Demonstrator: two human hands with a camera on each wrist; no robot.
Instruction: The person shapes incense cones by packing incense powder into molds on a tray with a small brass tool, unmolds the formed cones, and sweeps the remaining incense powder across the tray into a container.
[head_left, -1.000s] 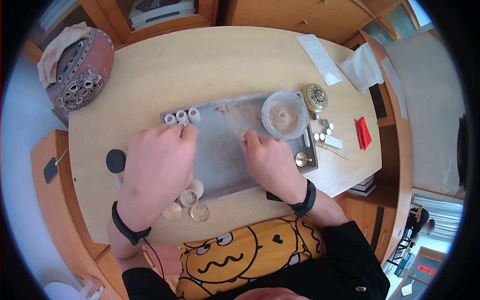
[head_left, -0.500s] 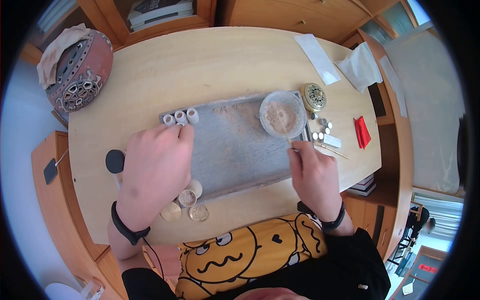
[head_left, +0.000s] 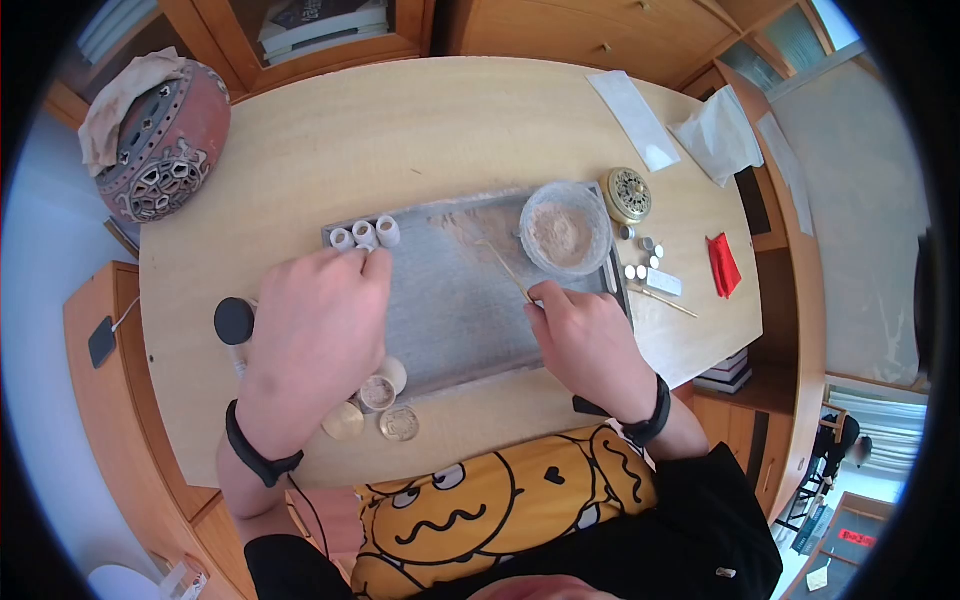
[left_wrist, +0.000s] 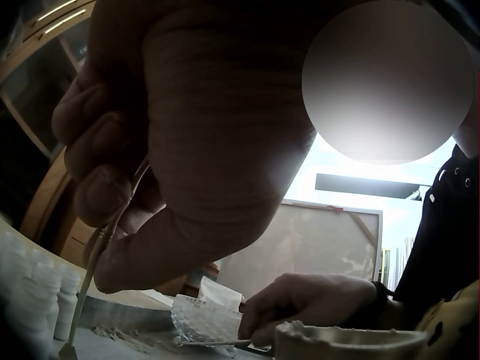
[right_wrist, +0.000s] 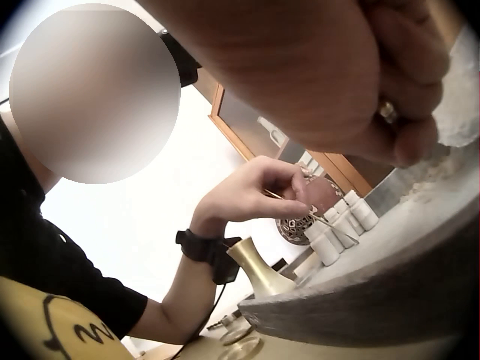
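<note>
My right hand (head_left: 590, 335) pinches a thin brass rod-like tool (head_left: 508, 268). Its bent tip reaches up and left over the grey tray (head_left: 440, 335), close to a streak of beige powder (head_left: 465, 222). My left hand (head_left: 318, 335) is above the tray's left side. In the left wrist view, its thumb and fingers pinch a slim tool (left_wrist: 88, 285) with a small flat blade pointing down. White bottles (head_left: 364, 235), several of them, stand just beyond that hand in the tray's corner. At the tray's far right sits a clear textured bowl (head_left: 605, 240) with beige powder inside.
By the left wrist are a brass vase-shaped holder (right_wrist: 259, 271), a small cup of powder (head_left: 378, 396) and round brass discs (head_left: 398, 425). A pierced brass burner (head_left: 630, 195) and small white-capped jars (head_left: 642, 272) lie right of the tray. A red cloth (head_left: 725, 266) is farther right.
My right hand went from over the tray to the bowl's near edge, then came back left with its tool over the tray. The left hand has stayed in place.
</note>
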